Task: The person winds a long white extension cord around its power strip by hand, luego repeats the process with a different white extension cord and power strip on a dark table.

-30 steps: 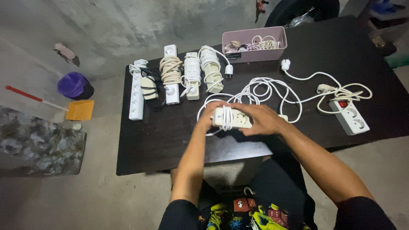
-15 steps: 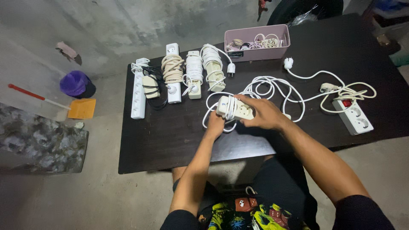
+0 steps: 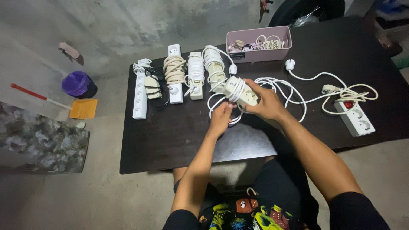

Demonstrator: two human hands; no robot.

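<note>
In the head view, a white plastic power strip (image 3: 240,90) with its white round cable (image 3: 277,85) partly wound around it is held just above the dark rectangular table (image 3: 170,136), near the middle of the table top. The strip is gripped by the right hand (image 3: 266,102), whose fingers are closed around its right end, with the thumb laid on the upper face. The left hand (image 3: 220,119) is placed just below the strip, and its fingers are curled around a loop of the same cable; how tightly the loop is pinched cannot be told. The rest of the cable is spread in loose curves to the right of the hands and is ended by a white round plug (image 3: 290,64) lying on the table. Behind the hands, a row of four wound power strips is seen: a white long strip with a black cable (image 3: 140,91), a white strip with a beige cable (image 3: 174,72), a cream strip with a white cable (image 3: 196,72) and a cream strip wrapped in white cable (image 3: 214,64). Further back, a pink rectangular plastic box (image 3: 260,44) filled with coiled cables is placed. At the right edge of the table, a white strip with a red switch (image 3: 355,117) is laid, with its cable in an untidy heap beside it. On the grey floor to the left, a purple round bucket (image 3: 78,84) and a yellow dustpan with a red handle (image 3: 83,108) are seen.
</note>
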